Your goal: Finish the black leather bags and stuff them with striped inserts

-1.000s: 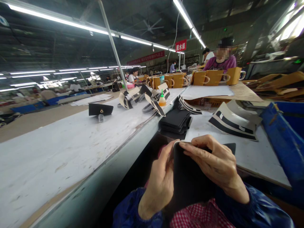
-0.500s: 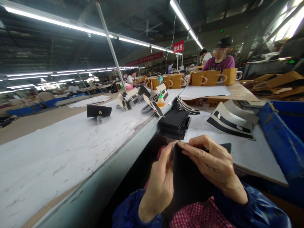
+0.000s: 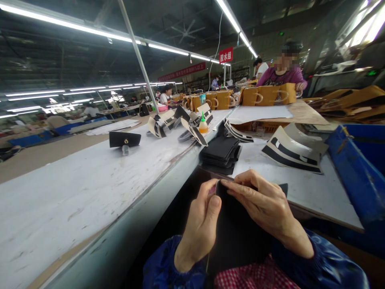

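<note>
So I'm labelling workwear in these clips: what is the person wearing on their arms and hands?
Both hands are bare: no gloves or rings visible. The left hand and right hand emerge from shiny dark blue sleeve covers, gathered at the wrists.

The right hand (image 3: pixel 267 208) covered the black piece's (image 3: pixel 237 237) upper edge; its bottom ran off frame, and the co-worker's face was blurred.

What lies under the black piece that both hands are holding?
Below the black piece, red-and-white checked cloth shows at its lower edge. The left hand and right hand grip its top; the piece hides whatever else lies beneath.
</note>
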Demonstrator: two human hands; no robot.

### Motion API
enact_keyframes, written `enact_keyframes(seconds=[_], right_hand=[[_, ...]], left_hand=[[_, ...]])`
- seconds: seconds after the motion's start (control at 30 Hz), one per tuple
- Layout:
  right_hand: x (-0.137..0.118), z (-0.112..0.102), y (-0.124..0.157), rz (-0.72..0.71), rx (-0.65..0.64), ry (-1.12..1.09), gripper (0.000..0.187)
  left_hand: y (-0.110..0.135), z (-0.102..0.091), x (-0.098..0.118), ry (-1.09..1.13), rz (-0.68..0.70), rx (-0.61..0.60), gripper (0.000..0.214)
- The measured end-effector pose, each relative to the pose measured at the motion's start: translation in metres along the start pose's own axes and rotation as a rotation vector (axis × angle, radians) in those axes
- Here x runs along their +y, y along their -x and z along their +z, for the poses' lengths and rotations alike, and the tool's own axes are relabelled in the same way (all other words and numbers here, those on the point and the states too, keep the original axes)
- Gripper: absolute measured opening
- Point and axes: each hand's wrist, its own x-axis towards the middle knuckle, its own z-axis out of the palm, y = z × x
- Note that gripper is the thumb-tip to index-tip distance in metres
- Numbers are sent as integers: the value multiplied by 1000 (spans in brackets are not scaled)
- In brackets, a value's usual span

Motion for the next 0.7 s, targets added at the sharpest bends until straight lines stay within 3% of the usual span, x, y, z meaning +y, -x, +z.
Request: enact_keyframes(seconds=[0.2, 0.37, 0.47, 0.7], right_hand=[[0, 11, 5, -13, -33, 11, 23], [0, 9, 7, 109, 67, -1, 21], [-1, 5, 7, 211, 136, -36, 4], [-4, 5, 4, 265, 121, -130, 10]], left_hand=[[-9, 0, -3, -80, 35, 91, 12], [-5, -8, -7, -167, 106, 215, 10], [0, -13, -5, -172, 155, 263, 10], [2, -12, -3, -190, 191, 294, 14]])
